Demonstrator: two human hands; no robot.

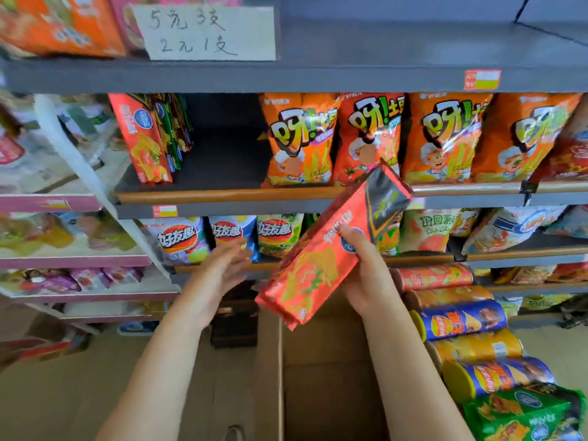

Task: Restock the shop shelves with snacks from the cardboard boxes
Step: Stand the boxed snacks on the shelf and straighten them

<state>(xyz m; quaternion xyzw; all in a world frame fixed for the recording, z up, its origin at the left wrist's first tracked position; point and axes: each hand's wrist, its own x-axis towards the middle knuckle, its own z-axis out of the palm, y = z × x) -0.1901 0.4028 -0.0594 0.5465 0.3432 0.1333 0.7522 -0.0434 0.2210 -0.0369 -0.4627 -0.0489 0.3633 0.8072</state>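
grey shop shelves (pixel 286 78) fill the view. on the middle shelf a row of orange snack bags (pixel 375 138) stands at the right, a few upright red and green snack boxes (pixel 149 135) lean at the left, and a bare dark gap lies between them. a handwritten price card (pixel 206 31) stands on the shelf above. lower down are chip bags (pixel 222 238), and at the right chip cans (pixel 458 316) lie stacked on their sides, beside green snack boxes (pixel 525 415) at the bottom right corner. an open cardboard box (pixel 318 377) sits below the hands; its contents cannot be told. the right hand (pixel 366 275) grips a red snack box (pixel 324 259) in the air in front of the shelves, fingers curled around its side. its long axis runs diagonally, the dark end pointing up and right toward the orange bags. the left hand (pixel 219 275) hovers just beside it, fingers straight and holding nothing.
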